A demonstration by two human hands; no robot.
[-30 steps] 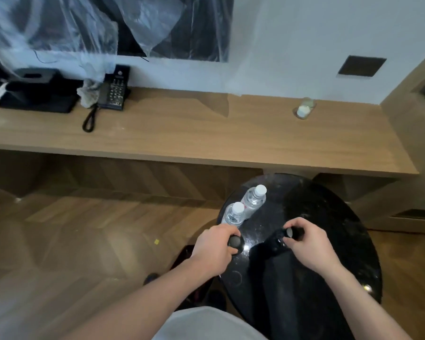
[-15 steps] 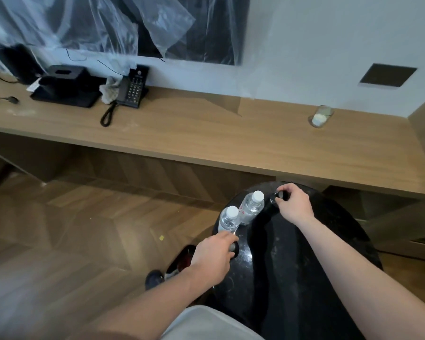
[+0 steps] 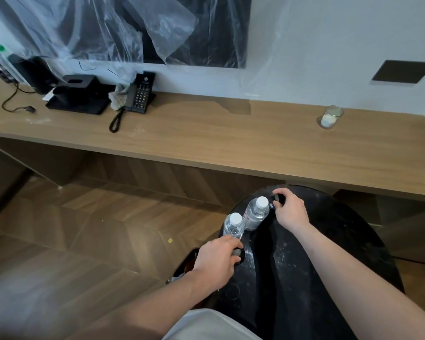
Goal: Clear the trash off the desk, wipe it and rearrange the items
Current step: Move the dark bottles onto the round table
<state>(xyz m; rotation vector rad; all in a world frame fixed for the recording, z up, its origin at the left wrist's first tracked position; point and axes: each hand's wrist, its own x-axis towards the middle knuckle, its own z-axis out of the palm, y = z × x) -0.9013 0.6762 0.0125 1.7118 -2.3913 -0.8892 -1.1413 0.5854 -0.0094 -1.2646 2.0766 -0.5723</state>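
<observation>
A long surface (image 3: 206, 133) of matte, pale wood grain runs along the white wall. At its far left edge sit a glossy black telephone (image 3: 140, 95) with a coiled cord, a crumpled greyish wad of paper (image 3: 117, 96) pressed against the phone's left side, and a boxy black tissue holder (image 3: 77, 93) on a flat black tray. Near the right end, well apart from these, stands a clear cylindrical glass (image 3: 330, 117) with something white in its bottom. Wrinkled transparent plastic sheeting (image 3: 123, 28) hangs above.

Nearer the camera is a round, polished black table (image 3: 329, 241), dusted with pale specks. Two clear plastic water bottles (image 3: 247, 219) with white caps stand upright side by side at its left edge. The left hand (image 3: 217, 262) is curled around a small dark rounded object (image 3: 238, 253) at the table's left rim, just beside the nearer bottle. The right hand (image 3: 291, 212) pinches a similar small dark object (image 3: 278, 198) at the far rim, next to the farther bottle. What these objects are cannot be made out.
</observation>
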